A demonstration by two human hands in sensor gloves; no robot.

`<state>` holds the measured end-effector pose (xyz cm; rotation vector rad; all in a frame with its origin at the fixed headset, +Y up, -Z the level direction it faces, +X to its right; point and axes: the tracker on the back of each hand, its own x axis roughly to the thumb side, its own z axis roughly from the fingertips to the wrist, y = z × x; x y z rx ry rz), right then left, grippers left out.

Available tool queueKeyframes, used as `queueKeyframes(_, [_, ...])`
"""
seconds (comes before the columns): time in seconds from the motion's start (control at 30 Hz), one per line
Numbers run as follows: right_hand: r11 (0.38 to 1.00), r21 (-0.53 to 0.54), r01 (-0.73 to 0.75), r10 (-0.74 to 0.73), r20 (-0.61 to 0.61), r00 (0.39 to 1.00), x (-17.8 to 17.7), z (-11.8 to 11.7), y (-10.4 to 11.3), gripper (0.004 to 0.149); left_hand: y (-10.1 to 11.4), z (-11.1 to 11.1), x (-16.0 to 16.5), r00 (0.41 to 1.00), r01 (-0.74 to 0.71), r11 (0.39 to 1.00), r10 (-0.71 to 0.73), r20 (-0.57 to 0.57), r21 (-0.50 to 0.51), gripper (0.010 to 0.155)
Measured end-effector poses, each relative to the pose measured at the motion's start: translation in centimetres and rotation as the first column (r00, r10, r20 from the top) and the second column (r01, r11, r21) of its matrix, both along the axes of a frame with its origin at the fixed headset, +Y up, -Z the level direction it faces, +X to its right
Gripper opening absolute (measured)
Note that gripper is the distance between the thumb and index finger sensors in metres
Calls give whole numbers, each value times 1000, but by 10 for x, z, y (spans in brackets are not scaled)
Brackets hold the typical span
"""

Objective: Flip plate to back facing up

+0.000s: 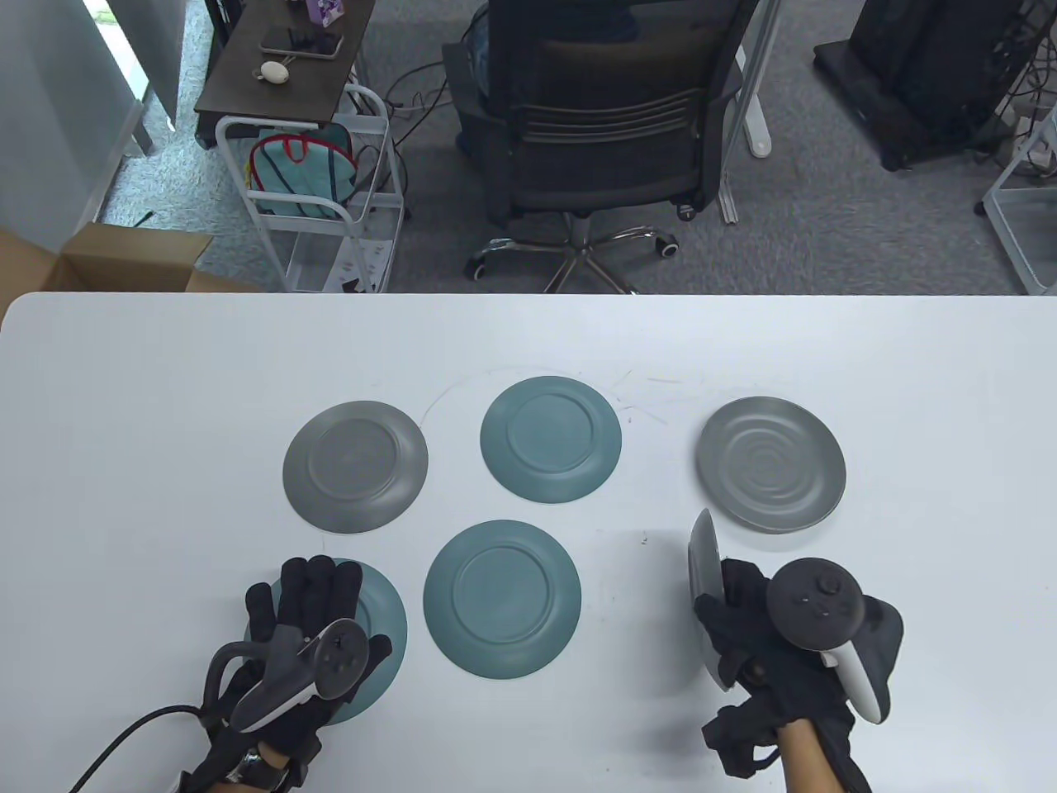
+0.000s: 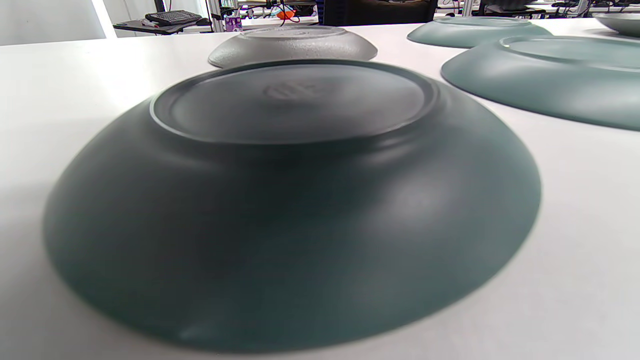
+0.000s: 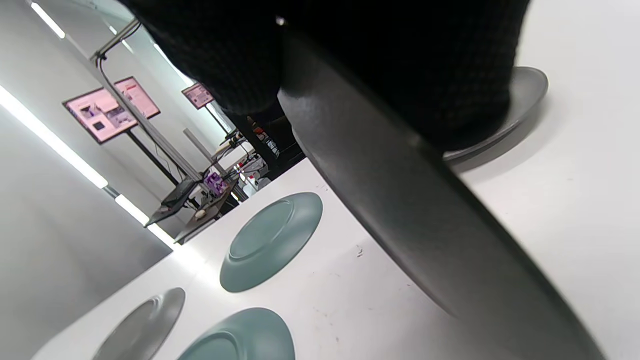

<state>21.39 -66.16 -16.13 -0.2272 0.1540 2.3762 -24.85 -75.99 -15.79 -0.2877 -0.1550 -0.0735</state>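
Four plates already lie back up on the white bench (image 1: pixel 124 429): a grey plate (image 1: pixel 355 467) at the left, two teal plates (image 1: pixel 551 439) in the middle, and a near-left teal plate (image 1: pixel 381 615) under the left hand (image 1: pixel 310 615), whose fingers rest spread on it. The right hand (image 1: pixel 747 628) grips a grey plate on edge (image 1: pixel 703 570), mid-flip, near the bench's right front. A ringed grey plate (image 1: pixel 772 464) beyond it is face up, seemingly left to turn. Behind the bench: grey carpet, an office chair (image 1: pixel 607 124), a white cart (image 1: pixel 310 198)
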Motion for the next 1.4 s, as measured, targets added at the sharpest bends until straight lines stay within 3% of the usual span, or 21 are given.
queueKeyframes(0.27, [985, -29, 171, -167, 114, 979, 36, -3, -18, 50, 0, 0, 0, 1000, 0, 1000, 0, -1, -1, 88])
queueKeyframes(1.4, [947, -281, 157, -73, 287, 955, 85, 0, -99, 68, 0, -1, 0, 1000, 3, 1000, -3, -8, 3, 88])
